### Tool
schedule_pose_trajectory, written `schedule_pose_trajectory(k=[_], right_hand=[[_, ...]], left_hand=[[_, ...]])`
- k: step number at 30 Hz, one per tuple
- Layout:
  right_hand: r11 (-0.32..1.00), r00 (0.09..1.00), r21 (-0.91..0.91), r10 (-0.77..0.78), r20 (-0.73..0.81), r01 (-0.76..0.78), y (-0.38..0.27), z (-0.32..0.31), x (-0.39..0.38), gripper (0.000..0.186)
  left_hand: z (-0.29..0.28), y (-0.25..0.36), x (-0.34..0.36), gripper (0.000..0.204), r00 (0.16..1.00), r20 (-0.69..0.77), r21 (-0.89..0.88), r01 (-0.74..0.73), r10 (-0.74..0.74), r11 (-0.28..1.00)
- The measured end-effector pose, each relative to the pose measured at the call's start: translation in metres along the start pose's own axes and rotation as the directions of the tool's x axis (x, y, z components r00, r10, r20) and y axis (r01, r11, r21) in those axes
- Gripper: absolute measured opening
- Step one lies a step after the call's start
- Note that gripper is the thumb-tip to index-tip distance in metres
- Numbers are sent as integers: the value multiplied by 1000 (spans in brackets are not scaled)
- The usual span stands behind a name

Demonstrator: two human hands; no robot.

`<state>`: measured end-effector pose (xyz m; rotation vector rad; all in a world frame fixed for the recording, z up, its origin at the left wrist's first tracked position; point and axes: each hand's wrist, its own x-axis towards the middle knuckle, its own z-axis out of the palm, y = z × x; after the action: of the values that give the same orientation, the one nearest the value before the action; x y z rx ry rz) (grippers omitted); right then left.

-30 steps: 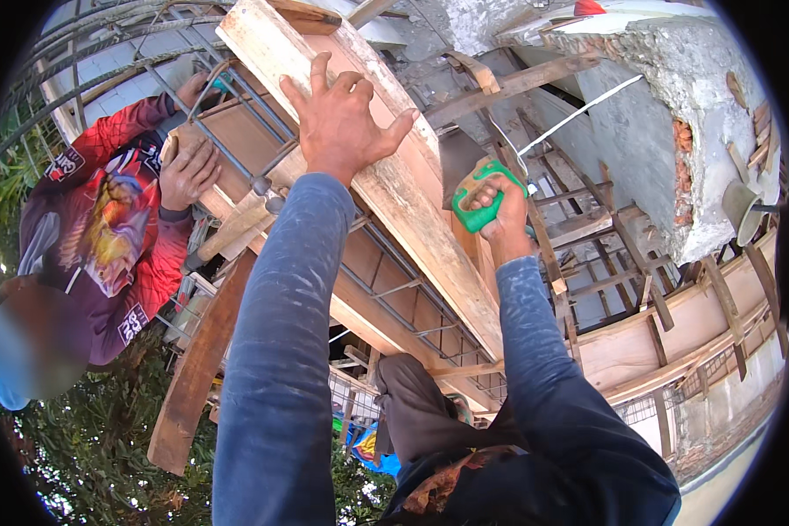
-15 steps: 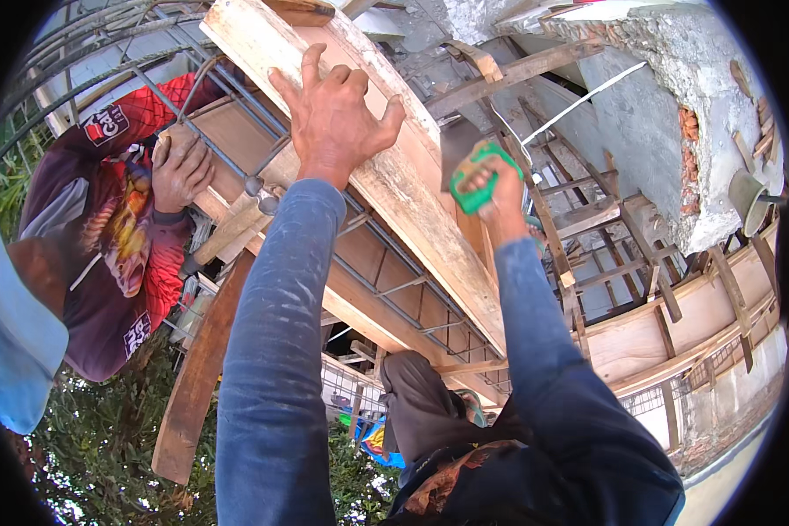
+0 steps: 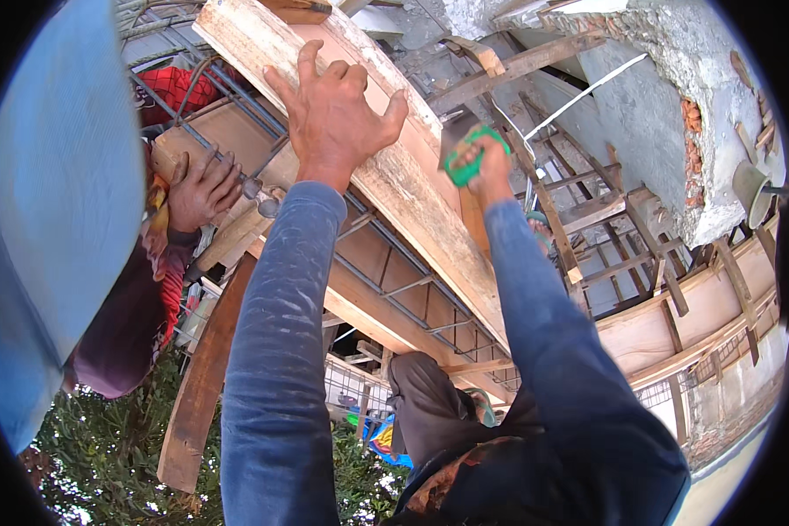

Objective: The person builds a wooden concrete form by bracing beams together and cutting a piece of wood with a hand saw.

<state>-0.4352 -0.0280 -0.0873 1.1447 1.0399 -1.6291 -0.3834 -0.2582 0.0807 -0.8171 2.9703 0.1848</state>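
My left hand (image 3: 337, 123) presses on a long pale wooden board (image 3: 412, 206), fingers spread and thumb apart. My right hand (image 3: 489, 167) is closed round the green handle (image 3: 465, 158) of a handsaw. The saw's grey blade (image 3: 450, 147) is blurred and partly hidden; it stands at the board's right side, and I cannot tell whether it touches the wood. A co-worker's hand (image 3: 203, 191) is on the left, by the round metal head (image 3: 267, 208) of what looks like a hammer.
Steel rebar (image 3: 381, 285) runs beneath the board. A brown plank (image 3: 197, 394) hangs at lower left. The co-worker's light blue hat (image 3: 57, 193) fills the upper left. Timber framing (image 3: 605, 210) and a rough concrete wall (image 3: 653, 131) stand at right.
My right hand has shifted slightly up and left with the handsaw. The co-worker has leaned in, the hat now larger and higher, and their hand has moved right. My left hand stays put.
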Motion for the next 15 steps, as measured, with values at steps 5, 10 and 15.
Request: schedule_pose_trajectory(k=[5,10,15], right_hand=[[991,978,-90,-109,-175,95,-2,-13,69,7],[993,993,17,119,-13,-118,-1,-18,-61,4],[997,994,4,-78,-78,79,-1,-13,61,6]], left_hand=[[11,10,15,41,1000,17,-23,-14,14,1000],[1,-16,-9,39,999,17,59,34,-35,998],[3,9,18,40,1000,28,-5,-6,6,1000]])
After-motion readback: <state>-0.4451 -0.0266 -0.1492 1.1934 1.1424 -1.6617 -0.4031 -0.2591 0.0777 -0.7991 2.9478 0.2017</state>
